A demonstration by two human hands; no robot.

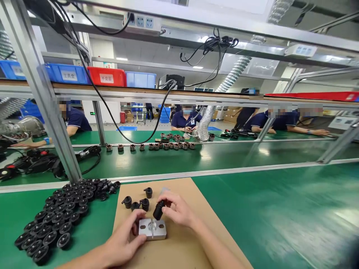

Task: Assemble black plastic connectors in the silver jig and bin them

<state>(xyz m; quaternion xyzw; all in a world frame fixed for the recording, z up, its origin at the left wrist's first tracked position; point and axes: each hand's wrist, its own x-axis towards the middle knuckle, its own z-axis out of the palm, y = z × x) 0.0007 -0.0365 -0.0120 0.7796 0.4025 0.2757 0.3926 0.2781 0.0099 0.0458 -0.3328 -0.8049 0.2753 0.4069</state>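
Note:
My left hand [125,239] is closed on the left end of a silver metal fixture block [159,234], which has a round recess in its middle and an oval hole on each side. Between the fingers and thumb of my right hand [176,209] is a black plastic cylindrical part [158,211], tilted just above the block's far edge. Behind the block, several similar black parts with side spouts [148,192] stand on a brown cardboard sheet [179,186]. Something pale and bluish, partly hidden, lies behind my right fingers.
Many round black caps [50,238] lie in rows on the green bench at left. A metal frame post [47,89] rises behind them. Small metal parts [168,146] line the bench beyond the rail, and a black cable [120,134] hangs there. Co-workers sit opposite.

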